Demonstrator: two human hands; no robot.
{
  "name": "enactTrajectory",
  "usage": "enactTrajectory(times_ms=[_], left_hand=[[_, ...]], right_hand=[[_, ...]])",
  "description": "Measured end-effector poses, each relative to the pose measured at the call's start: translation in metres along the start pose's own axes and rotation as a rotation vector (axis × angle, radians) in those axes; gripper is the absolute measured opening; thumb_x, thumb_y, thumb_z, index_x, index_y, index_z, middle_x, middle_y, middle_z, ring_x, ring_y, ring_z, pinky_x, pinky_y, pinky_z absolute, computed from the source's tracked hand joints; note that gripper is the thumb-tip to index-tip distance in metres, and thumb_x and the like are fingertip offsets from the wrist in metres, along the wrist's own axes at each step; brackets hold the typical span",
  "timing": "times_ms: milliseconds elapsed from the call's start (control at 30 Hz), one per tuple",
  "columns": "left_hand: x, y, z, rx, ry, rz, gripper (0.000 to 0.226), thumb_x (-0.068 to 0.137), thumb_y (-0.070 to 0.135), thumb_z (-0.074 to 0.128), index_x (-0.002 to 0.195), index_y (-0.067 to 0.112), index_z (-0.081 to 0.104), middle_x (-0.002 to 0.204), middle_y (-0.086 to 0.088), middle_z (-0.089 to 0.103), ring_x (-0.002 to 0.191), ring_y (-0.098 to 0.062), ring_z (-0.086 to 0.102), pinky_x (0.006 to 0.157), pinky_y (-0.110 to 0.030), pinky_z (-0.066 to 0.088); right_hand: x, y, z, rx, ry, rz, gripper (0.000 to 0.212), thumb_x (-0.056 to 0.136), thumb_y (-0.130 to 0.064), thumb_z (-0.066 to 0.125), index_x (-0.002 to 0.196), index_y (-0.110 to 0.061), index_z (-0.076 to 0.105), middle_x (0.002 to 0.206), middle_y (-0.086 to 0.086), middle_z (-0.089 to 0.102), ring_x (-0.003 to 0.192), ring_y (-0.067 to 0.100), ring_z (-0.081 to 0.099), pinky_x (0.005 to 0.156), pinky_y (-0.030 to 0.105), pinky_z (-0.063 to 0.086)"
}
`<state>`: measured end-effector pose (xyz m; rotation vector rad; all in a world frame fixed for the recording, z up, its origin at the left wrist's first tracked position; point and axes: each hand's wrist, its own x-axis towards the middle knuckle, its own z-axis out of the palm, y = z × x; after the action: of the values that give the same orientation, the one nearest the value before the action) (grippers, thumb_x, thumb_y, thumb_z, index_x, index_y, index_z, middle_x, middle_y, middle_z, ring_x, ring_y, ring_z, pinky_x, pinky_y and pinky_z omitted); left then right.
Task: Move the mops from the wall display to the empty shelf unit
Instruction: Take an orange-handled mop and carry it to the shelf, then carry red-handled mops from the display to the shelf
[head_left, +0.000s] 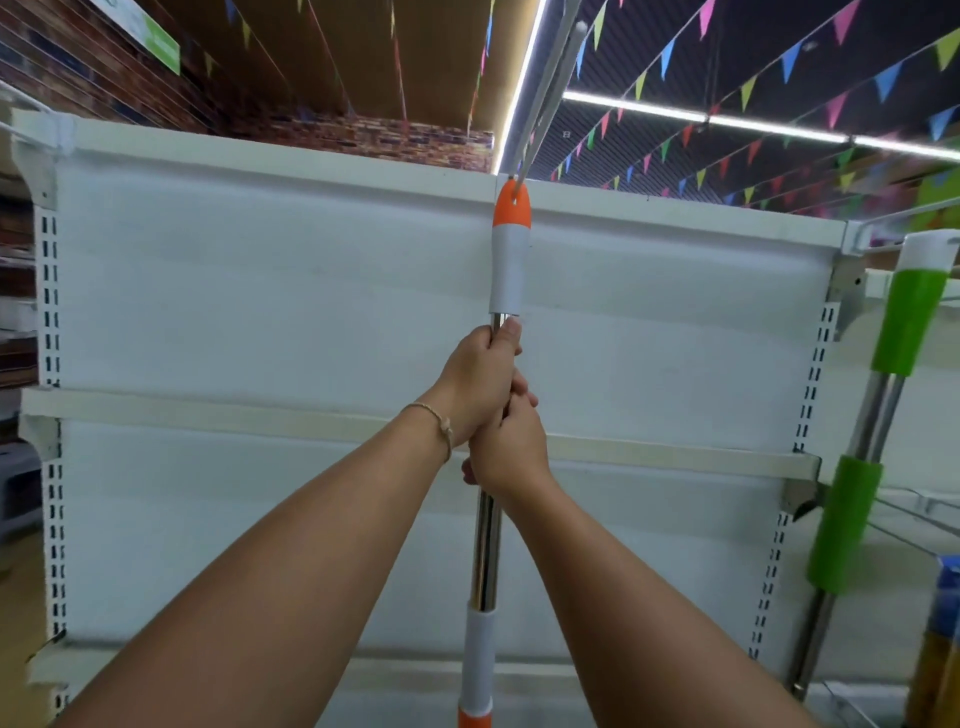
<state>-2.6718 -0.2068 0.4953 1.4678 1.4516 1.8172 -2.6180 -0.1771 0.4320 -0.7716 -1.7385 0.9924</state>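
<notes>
Both hands are wrapped round the steel pole of the mop (487, 545), which stands upright directly in front of the person. The right hand (511, 452) grips lower, and the left hand (480, 384) grips just above it and touches it, thumb pressed up near the white-and-orange cap. The mop's head is out of view below.

Behind the pole stands the shelf unit (260, 312), white, with its middle shelf (208, 413) bare — so the mop looks to be at its destination, ready to be set down.

The main risk I see is at the top. The orange tip sits level with the unit's upper edge, and thin grey rods (545, 93) rise from just above it. I cannot tell what they are, but a lift or tilt could catch them. A smooth pole could also slide sideways along the flat back panel once released.

At the right end of the unit a green mop (852, 519) leans — well apart from this one. Overhead hang coloured flags (789, 62) and a light strip (649, 110).
</notes>
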Motion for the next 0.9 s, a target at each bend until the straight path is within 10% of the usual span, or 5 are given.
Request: enactTrajectory(times_ms=[233,367,500,633,900], left_hand=[[-0.017,-0.007,-0.008,-0.055,-0.057,-0.064,0.027,0.107,0.032,0.039,0.099,0.013,0.056,0.092,-0.008,0.065,0.085,-0.024,0.064,0.083,-0.039,0.054],[-0.04,-0.029,-0.014,0.338,-0.085,-0.008,0.033,0.105,0.033,0.039,0.096,0.01,0.06,0.102,-0.011,0.067,0.101,-0.031,0.064,0.087,-0.04,0.052],[-0.073,-0.045,-0.017,0.619,0.055,0.206,0.039,0.099,0.023,0.051,0.134,0.008,0.048,0.123,-0.013,0.053,0.107,-0.029,0.056,0.093,-0.037,0.045],[-0.095,-0.039,-0.005,0.622,0.048,0.601,0.02,0.09,0.015,0.058,0.109,0.008,0.061,0.095,-0.004,0.059,0.083,-0.019,0.055,0.074,-0.029,0.045],[-0.117,-0.001,0.088,0.379,-0.267,0.425,0.015,0.096,0.017,0.055,0.087,0.013,0.067,0.082,0.004,0.066,0.081,-0.014,0.058,0.069,-0.015,0.042]], right_hand=[[-0.012,-0.027,-0.018,-0.202,-0.055,0.064,0.04,0.103,-0.046,0.03,0.102,-0.016,0.055,0.089,0.014,0.069,0.078,0.032,0.071,0.071,0.048,0.061],[-0.03,-0.021,-0.031,-0.403,-0.134,0.136,0.041,0.104,-0.045,0.031,0.088,-0.015,0.054,0.081,0.006,0.058,0.08,0.028,0.057,0.066,0.033,0.048],[-0.054,0.004,-0.045,-0.484,-0.119,0.196,0.057,0.099,-0.062,0.033,0.088,-0.012,0.058,0.092,0.012,0.066,0.084,0.032,0.066,0.075,0.042,0.059],[-0.072,0.013,-0.074,-0.414,-0.073,0.298,0.064,0.101,-0.063,0.032,0.117,-0.009,0.06,0.108,0.015,0.067,0.096,0.032,0.068,0.084,0.049,0.061],[-0.117,0.006,-0.152,-0.346,0.082,0.301,0.051,0.103,-0.044,0.036,0.113,-0.002,0.063,0.096,0.016,0.067,0.081,0.025,0.064,0.074,0.043,0.061]])
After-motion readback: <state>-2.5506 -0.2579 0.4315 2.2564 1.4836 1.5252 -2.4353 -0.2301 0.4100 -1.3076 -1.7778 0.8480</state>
